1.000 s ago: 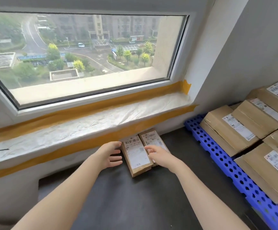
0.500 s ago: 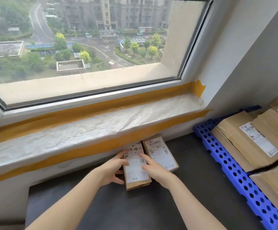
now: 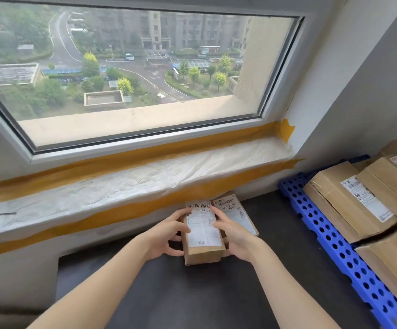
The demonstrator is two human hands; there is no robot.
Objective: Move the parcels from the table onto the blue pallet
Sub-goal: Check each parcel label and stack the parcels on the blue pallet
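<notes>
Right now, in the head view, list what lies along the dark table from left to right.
Left hand → held small parcel → right hand → second small parcel → blue pallet → large stacked parcels.

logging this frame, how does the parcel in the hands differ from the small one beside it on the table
The held parcel is gripped on both sides by the left hand and right hand; the second parcel is untouched. The held parcel sits nearer the camera; the second parcel lies further back, partly under the sill. Both are small brown boxes with white barcode labels.
</notes>
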